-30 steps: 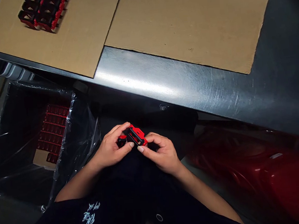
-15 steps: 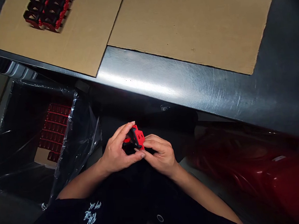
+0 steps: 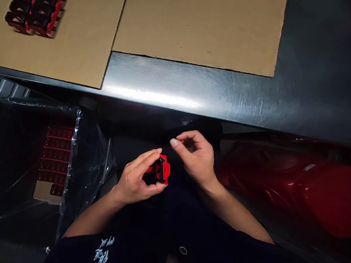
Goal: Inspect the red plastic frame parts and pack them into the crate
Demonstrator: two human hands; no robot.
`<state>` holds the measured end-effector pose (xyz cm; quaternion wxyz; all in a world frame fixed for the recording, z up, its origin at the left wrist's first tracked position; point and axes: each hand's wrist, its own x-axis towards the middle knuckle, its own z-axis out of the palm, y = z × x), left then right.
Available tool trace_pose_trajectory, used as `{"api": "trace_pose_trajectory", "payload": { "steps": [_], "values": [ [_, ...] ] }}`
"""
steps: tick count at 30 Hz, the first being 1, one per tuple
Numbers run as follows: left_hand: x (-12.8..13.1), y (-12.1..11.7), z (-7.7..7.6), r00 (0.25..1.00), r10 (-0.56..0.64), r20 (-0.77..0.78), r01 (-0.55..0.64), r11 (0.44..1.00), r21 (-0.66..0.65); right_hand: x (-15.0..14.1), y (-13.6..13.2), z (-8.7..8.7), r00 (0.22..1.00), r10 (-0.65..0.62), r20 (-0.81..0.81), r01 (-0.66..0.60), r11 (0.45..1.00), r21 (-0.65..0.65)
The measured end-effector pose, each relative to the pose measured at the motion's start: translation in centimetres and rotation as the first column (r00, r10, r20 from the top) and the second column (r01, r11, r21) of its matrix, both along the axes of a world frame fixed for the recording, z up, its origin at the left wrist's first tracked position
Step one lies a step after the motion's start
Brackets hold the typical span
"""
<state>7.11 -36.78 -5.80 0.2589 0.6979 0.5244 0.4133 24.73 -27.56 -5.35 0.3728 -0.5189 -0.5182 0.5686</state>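
A bright band of glare runs across the brushed steel table point(image 3: 190, 89), while the space below its edge sinks into deep shadow. The glossy red surface point(image 3: 320, 193) shows only dim highlights, yet the left hand point(image 3: 139, 179) stays fairly sharp despite the low light.

Workshop: steel bench point(image 3: 190, 94), cardboard sheets point(image 3: 197, 24)

A brushed stainless steel table point(image 3: 172, 87) runs across the view, scratched and shining along its front edge. Two sheets of corrugated cardboard lie flat on it, butted together: a left sheet point(image 3: 67, 63) and a right sheet point(image 3: 197, 28). On the left sheet, closely packed rows of red-and-black plastic parts point(image 3: 34, 17) run out of view
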Motion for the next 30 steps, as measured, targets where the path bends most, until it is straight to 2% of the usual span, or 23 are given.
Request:
{"api": "trace_pose_trajectory", "payload": {
  "steps": [1, 3, 5, 8, 10, 15, 23, 27, 30],
  "values": [
    [0.0, -0.1, 0.0, 1.000, 0.002, 0.013, -0.002, 1.000, -0.011, 0.1, 0.3, 0.0, 0.998, -0.060, -0.012, 0.060, 0.998, 0.023],
    [-0.1, -0.1, 0.2, 0.999, 0.012, 0.042, -0.010, 0.999, -0.034, 0.6, 0.5, 0.2, 0.998, -0.028, -0.064, 0.029, 0.999, 0.014],
    [-0.2, 0.0, 0.3, 0.998, 0.013, 0.067, -0.009, 0.999, -0.048, 1.2, 0.2, 0.4, 0.978, 0.128, -0.163, -0.143, 0.986, -0.084],
    [-0.4, 0.5, 0.5, 0.998, -0.005, 0.057, 0.007, 0.999, -0.031, 1.8, -1.1, 0.9, 0.879, 0.303, -0.368, -0.407, 0.880, -0.245],
    [-0.5, 0.7, 0.5, 0.999, -0.032, 0.020, 0.033, 0.999, -0.017, 1.8, -1.8, 1.2, 0.840, 0.339, -0.423, -0.484, 0.821, -0.302],
    [-0.8, 1.0, 0.6, 0.995, -0.098, -0.025, 0.097, 0.995, -0.027, 1.2, -2.0, 1.2, 0.846, 0.370, -0.384, -0.502, 0.794, -0.342],
    [-1.0, 0.5, 0.9, 0.992, -0.119, -0.040, 0.116, 0.991, -0.062, 1.0, -1.4, 0.7, 0.805, 0.407, -0.432, -0.569, 0.737, -0.365],
    [-1.0, 0.5, 1.0, 0.990, -0.140, -0.035, 0.137, 0.988, -0.073, 1.0, -1.2, 0.1, 0.808, 0.421, -0.413, -0.562, 0.762, -0.323],
    [-0.9, 0.7, 1.2, 0.988, -0.151, -0.028, 0.148, 0.985, -0.084, 1.4, -1.3, -0.6, 0.819, 0.371, -0.438, -0.520, 0.802, -0.293]
  ]
}}
